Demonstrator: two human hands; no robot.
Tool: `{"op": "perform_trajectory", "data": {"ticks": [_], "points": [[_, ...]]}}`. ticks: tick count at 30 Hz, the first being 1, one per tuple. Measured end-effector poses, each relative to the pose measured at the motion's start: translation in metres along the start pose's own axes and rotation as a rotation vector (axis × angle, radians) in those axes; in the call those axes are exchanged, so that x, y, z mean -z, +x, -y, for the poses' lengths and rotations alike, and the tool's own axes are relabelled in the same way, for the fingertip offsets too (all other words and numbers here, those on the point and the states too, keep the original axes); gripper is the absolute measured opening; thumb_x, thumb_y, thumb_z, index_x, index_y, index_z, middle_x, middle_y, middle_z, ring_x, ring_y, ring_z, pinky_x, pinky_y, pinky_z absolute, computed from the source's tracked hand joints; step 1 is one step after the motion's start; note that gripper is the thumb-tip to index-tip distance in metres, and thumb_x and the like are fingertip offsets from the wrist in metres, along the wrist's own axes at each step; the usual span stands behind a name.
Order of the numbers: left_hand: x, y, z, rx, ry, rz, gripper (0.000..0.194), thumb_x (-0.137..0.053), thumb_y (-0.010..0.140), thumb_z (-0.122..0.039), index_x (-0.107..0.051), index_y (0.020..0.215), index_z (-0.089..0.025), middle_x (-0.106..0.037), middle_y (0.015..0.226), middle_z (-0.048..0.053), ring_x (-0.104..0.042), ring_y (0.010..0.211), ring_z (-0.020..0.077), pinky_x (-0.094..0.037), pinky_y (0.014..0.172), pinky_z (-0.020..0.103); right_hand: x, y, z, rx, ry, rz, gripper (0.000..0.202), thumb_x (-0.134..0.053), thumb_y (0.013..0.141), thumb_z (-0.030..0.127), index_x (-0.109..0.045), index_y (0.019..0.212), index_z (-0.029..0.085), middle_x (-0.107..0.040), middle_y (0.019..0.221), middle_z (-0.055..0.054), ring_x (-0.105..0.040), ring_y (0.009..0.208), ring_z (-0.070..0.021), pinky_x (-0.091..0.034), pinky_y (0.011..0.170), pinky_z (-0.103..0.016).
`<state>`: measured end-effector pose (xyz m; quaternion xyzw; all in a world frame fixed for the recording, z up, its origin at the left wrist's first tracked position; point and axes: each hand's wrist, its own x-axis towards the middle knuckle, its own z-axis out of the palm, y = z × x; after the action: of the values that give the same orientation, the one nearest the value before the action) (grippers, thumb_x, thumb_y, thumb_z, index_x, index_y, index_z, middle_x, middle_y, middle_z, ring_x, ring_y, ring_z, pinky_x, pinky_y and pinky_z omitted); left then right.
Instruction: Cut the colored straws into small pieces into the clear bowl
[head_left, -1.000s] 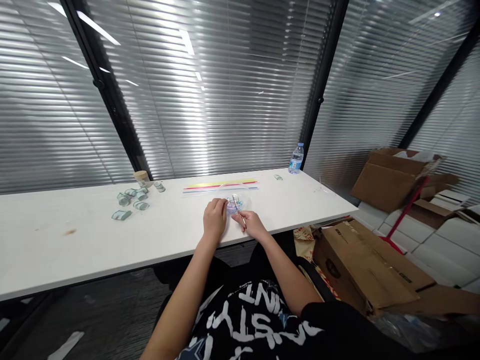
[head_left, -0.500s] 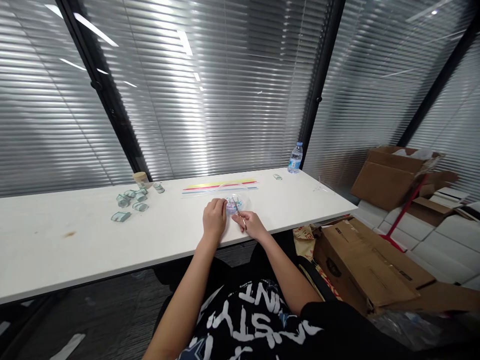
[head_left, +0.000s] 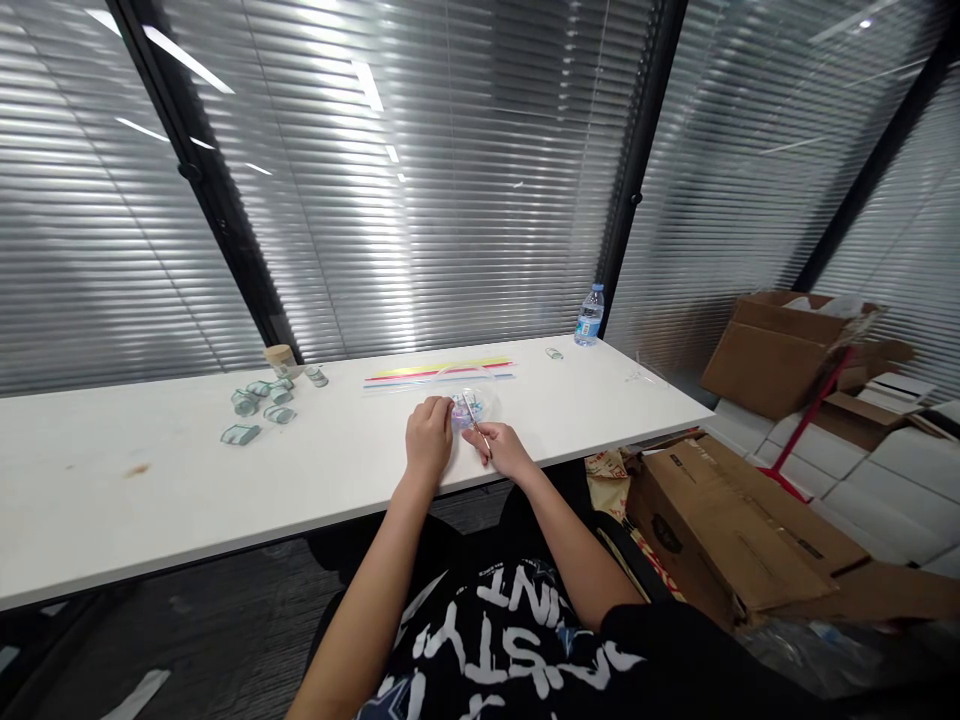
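Note:
Near the table's front edge, my right hand (head_left: pixel 501 448) is closed on a pair of metal scissors (head_left: pixel 478 428), whose blades point up and left. A clear round item with purple and blue bits (head_left: pixel 466 408) lies under the blades, between my hands. My left hand (head_left: pixel 430 436) touches its left side with fingers pressed together; what they pinch is too small to make out. Just behind lie yellow, red and blue strips (head_left: pixel 442 372) and a curved clear strip.
On the white table (head_left: pixel 172 500) at left are several greenish wrapped bundles (head_left: pixel 240 434) and a lidded cup (head_left: pixel 280 359). A water bottle (head_left: pixel 589 318) stands at the back right. Cardboard boxes (head_left: pixel 750 520) and a red-handled tool (head_left: pixel 810 430) are on the floor at right.
The scissors' blades have shifted slightly over the clear item. Both hands stay nearly where they were.

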<state>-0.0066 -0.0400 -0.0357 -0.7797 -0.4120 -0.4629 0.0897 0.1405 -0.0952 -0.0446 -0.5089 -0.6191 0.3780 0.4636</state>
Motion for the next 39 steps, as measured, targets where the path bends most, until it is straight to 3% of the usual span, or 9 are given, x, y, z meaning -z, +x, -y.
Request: {"op": "perform_trajectory", "data": {"ticks": [18, 25, 39], "points": [[-0.0010, -0.0004, 0.0003, -0.023, -0.004, -0.019, 0.023, -0.039, 0.097, -0.026, -0.060, 0.098, -0.019, -0.065, 0.095, 0.008, -0.057, 0.087, 0.0217, -0.043, 0.077, 0.034, 0.0002, 0.0001, -0.0008, 0.008, -0.032, 0.022, 0.047, -0.056, 0.082, 0.054, -0.047, 0.058, 0.015, -0.047, 0.047, 0.003, -0.043, 0.049, -0.0067, -0.035, 0.057, -0.019], [-0.0004, -0.0003, -0.0019, 0.006, 0.003, -0.080, 0.024, -0.038, 0.098, -0.028, -0.057, 0.109, -0.017, -0.063, 0.099, 0.010, -0.058, 0.093, 0.0232, -0.044, 0.079, 0.035, -0.0011, -0.0012, 0.0008, -0.009, 0.009, -0.020, 0.045, -0.058, 0.080, 0.054, -0.048, 0.060, 0.015, -0.045, 0.047, 0.003, -0.042, 0.048, -0.0071, -0.034, 0.055, -0.019], [-0.0001, -0.0003, -0.0012, 0.016, -0.043, -0.038, 0.018, -0.038, 0.097, -0.024, -0.056, 0.096, -0.019, -0.061, 0.090, 0.007, -0.055, 0.084, 0.0207, -0.043, 0.076, 0.033, -0.0009, -0.0016, 0.0004, -0.007, 0.001, -0.016, 0.045, -0.059, 0.079, 0.054, -0.047, 0.059, 0.015, -0.044, 0.047, 0.004, -0.040, 0.049, -0.0068, -0.032, 0.054, -0.020]]}}
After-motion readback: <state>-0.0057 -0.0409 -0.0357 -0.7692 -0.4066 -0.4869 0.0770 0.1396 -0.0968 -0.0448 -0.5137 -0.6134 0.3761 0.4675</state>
